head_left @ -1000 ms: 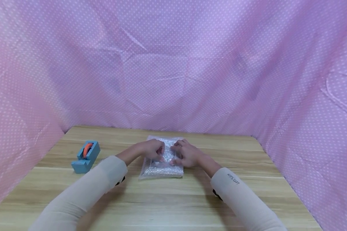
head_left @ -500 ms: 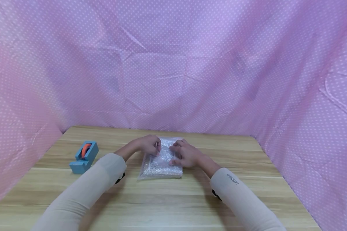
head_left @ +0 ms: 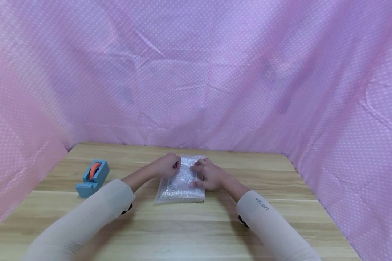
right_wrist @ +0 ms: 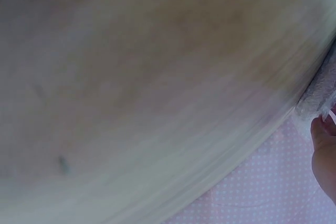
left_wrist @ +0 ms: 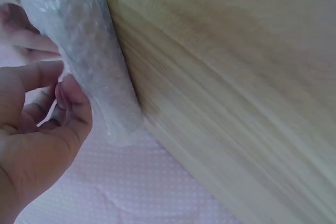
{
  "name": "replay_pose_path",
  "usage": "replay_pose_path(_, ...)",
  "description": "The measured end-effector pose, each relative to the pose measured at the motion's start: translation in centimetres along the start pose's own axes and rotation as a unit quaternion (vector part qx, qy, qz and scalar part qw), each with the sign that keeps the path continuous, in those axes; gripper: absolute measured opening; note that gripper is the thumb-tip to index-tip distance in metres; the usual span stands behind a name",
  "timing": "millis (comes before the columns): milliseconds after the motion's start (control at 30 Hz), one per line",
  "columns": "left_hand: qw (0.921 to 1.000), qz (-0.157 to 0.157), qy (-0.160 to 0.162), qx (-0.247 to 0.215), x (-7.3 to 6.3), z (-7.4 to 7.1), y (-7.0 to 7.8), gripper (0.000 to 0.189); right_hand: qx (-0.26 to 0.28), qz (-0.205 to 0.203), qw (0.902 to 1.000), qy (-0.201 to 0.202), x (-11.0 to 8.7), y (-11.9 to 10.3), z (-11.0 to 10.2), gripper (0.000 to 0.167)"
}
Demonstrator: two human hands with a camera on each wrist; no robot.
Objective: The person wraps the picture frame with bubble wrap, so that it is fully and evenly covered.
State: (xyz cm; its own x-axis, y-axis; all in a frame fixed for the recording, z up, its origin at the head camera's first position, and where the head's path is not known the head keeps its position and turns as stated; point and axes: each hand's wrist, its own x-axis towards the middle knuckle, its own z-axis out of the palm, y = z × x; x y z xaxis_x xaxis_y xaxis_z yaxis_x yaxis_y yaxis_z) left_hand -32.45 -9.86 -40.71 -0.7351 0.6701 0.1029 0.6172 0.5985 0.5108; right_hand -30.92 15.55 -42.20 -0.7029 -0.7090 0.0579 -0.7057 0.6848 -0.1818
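A flat package in clear bubble wrap (head_left: 183, 188) lies on the wooden table. Over its left part is my left hand (head_left: 167, 165), fingers curled. In the left wrist view, the left hand's (left_wrist: 42, 124) thumb and forefinger come together on a thin pale sliver close against the bubble wrap (left_wrist: 84, 40); I cannot tell whether it is tape or film. My right hand (head_left: 210, 174) rests on the package's right side with loosely bent, spread fingers. Only its thumb side shows in the right wrist view, touching the edge of the bubble wrap (right_wrist: 317, 95).
A blue tape dispenser (head_left: 92, 179) with an orange core stands on the left of the table (head_left: 196, 232). Pink dotted cloth (head_left: 196, 90) hangs around the back and sides.
My left hand has lifted from the middle of the package and drawn back to the left, its fingers curling in. The right hand stays on the package. The view has shifted slightly.
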Motion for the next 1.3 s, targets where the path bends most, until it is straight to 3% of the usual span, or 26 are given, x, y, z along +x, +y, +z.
replay_pose_path(133,0.9959,0.076,-0.019,0.046,-1.9,0.4,0.3,0.004,0.003,0.001,1.0,-0.003,0.1,-0.3,0.2,0.074)
replay_pose_path(233,0.9873,0.126,-0.048,0.084,-3.3,0.3,0.3,0.026,0.001,0.003,1.0,-0.004,0.1,-0.4,0.2,0.074)
replay_pose_path(300,0.9841,0.138,-0.065,0.091,-4.2,0.0,0.4,0.039,-0.001,0.005,1.0,-0.005,0.1,-0.4,0.1,0.073)
replay_pose_path(500,0.983,0.111,-0.106,0.101,-5.1,-0.6,0.6,0.058,-0.004,0.009,0.9999,-0.011,0.2,-0.5,-0.3,0.074)
replay_pose_path(700,0.9798,0.1,-0.128,0.116,-4.9,-0.8,0.5,0.072,-0.012,0.01,0.9998,-0.013,0.4,-0.4,-0.3,0.076)
replay_pose_path(933,0.9703,0.104,-0.155,0.154,-4.1,-1.1,0.2,0.089,-0.012,0.012,0.9998,-0.013,0.8,-0.4,-0.4,0.075)
replay_pose_path(1300,0.9683,0.02,-0.207,0.138,-3.0,-1.4,0.8,0.106,-0.002,0.024,0.9996,-0.016,0.9,-0.3,-0.3,0.076)
